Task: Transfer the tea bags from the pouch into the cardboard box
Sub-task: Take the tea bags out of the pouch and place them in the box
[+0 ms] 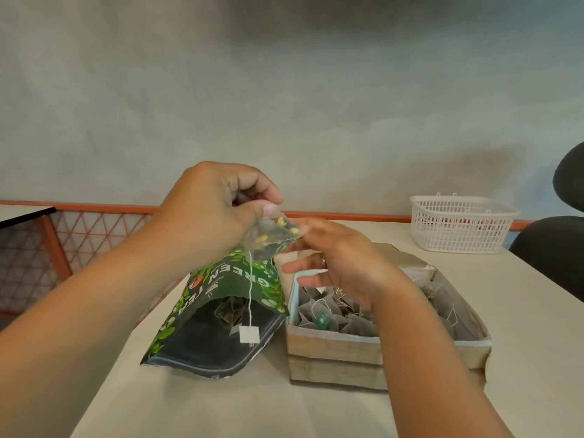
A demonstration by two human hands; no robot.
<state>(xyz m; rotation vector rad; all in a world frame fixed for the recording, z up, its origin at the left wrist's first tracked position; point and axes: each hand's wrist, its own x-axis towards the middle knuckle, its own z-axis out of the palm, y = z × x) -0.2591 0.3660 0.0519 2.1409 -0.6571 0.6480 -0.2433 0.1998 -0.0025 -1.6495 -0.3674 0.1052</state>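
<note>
My left hand [215,210] pinches a clear mesh tea bag [271,238] by its top corner, above the gap between pouch and box. Its string hangs down to a white tag [249,335] dangling in front of the pouch mouth. My right hand [335,257] hovers over the left end of the box, and its fingertips touch the bag's right corner. The green pouch [221,298] lies open on the table, with a few tea bags showing in its dark mouth. The cardboard box [331,352] to its right holds several tea bags.
A white plastic basket [461,226] stands at the back right of the table [268,406]. A dark chair [556,245] sits at the right edge. An orange mesh rail [94,229] runs along the far side, and the table's left edge drops off beside the pouch.
</note>
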